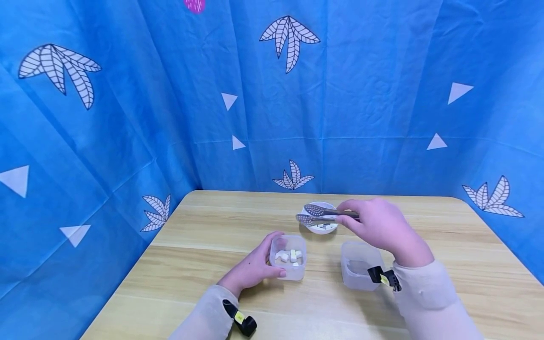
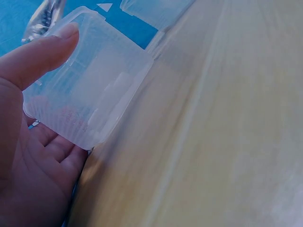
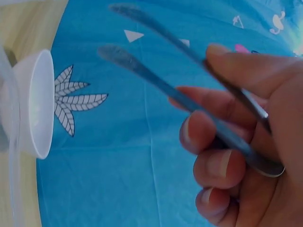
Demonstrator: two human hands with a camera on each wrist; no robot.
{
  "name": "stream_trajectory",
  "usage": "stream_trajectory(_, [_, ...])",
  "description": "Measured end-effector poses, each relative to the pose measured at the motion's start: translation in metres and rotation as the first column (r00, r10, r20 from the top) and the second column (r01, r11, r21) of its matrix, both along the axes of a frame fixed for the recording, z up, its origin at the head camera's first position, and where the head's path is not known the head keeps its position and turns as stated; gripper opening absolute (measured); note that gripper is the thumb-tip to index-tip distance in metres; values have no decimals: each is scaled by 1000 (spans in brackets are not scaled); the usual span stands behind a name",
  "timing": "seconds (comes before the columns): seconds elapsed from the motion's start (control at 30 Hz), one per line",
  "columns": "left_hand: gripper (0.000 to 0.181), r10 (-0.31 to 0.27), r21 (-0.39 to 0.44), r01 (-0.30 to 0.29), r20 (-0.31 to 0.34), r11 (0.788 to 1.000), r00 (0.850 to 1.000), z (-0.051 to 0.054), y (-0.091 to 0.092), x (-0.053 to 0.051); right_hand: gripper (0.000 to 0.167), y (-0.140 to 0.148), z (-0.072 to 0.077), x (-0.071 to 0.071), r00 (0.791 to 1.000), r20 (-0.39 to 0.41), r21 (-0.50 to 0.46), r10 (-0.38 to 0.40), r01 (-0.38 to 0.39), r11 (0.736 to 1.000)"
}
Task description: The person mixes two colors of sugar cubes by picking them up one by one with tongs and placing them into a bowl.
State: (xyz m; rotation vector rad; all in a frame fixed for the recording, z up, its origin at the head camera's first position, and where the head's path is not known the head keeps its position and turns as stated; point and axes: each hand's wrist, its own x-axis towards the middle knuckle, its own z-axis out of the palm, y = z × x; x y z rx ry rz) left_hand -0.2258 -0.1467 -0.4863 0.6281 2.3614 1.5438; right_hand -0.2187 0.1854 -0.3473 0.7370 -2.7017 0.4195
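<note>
My left hand (image 1: 257, 265) grips a clear plastic container (image 1: 287, 275) from its left side, thumb at the front and fingers behind. Several white pieces (image 1: 293, 255) lie in it. With its fingers curled round them, my right hand (image 1: 378, 224) holds metal tongs (image 1: 325, 216) with perforated heads. The tongs' two arms stand apart, nothing between them, above a white bowl (image 1: 326, 231) that has some white and dark pieces in it. In the right wrist view the tongs (image 3: 175, 94) appear beyond the bowl's rim (image 3: 43, 104).
A second clear container (image 1: 361, 282) stands under the right forearm, with something hard to make out at its bottom. Light wood tabletop (image 1: 204, 222) lies beneath everything. Blue patterned cloth (image 1: 361, 118) hangs behind and at both sides.
</note>
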Motion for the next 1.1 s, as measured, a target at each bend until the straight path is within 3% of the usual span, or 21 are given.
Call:
stream_trajectory(0.23, [97, -22, 22, 22, 5, 1000, 1000, -1, -1, -1, 22, -25, -6, 6, 977, 56, 41, 205, -207, 977])
stream_trajectory(0.33, [98, -33, 24, 33, 3, 999, 999, -1, -1, -1, 22, -35, -13, 7, 968, 84, 82, 237, -244, 966])
stream_trajectory(0.5, [100, -35, 15, 35, -2, 999, 999, -1, -1, -2, 22, -48, -23, 7, 974, 104, 120, 199, -211, 970])
stream_trajectory(0.67, [100, -32, 13, 32, 3, 999, 999, 0, 0, -2, 23, -61, -34, 8, 987, 51, 167, 156, -162, 973])
stream_trajectory(0.93, [98, -25, 10, 25, -8, 1000, 1000, 0, 0, -2, 13, -83, -44, 14, 997, 37, 221, 65, -71, 973])
stream_trajectory(1.1, [99, -21, 5, 21, -4, 1000, 1000, -1, -1, -1, 14, -87, -48, 16, 992, -7, 225, 124, -119, 967])
